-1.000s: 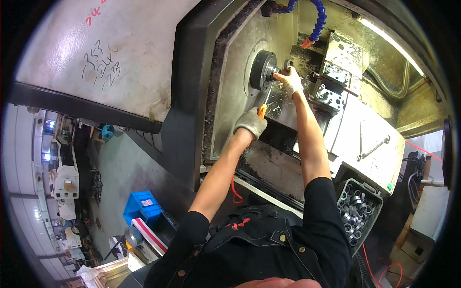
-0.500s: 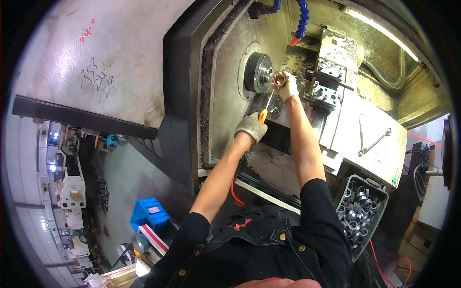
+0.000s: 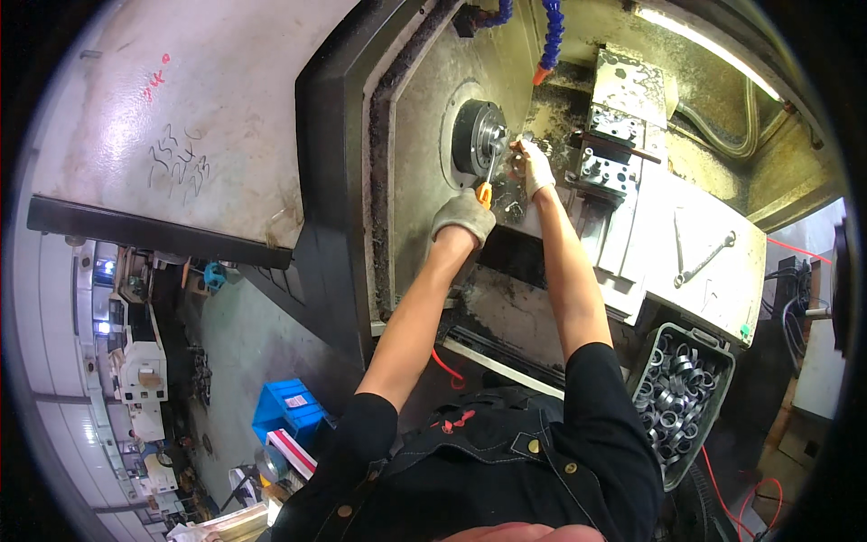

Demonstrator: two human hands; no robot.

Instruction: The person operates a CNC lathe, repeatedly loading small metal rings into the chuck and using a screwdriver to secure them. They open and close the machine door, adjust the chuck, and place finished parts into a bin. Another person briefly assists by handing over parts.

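My left hand (image 3: 463, 219), in a grey glove, is closed around an orange air blow gun (image 3: 485, 194). The gun's thin metal nozzle points up at the front of the round black lathe chuck (image 3: 476, 137). My right hand (image 3: 536, 167), in a pale glove, is just right of the chuck with its fingers closed. A small metal ring (image 3: 517, 163) shows dimly at those fingertips, apart from the chuck. The fingers of my left hand are partly hidden by the back of the glove.
Right of my hands stands the tool post (image 3: 607, 172). Two wrenches (image 3: 704, 260) lie on the pale machine cover. A grey bin (image 3: 722, 384) of metal rings stands at lower right. A blue coolant hose (image 3: 553, 32) with an orange tip hangs above. A blue crate (image 3: 287, 406) sits at lower left.
The blow gun has moved up and left, bringing its nozzle to the chuck's front. My right hand has turned, and the ring sits slightly lower. The whole view has shifted slightly.
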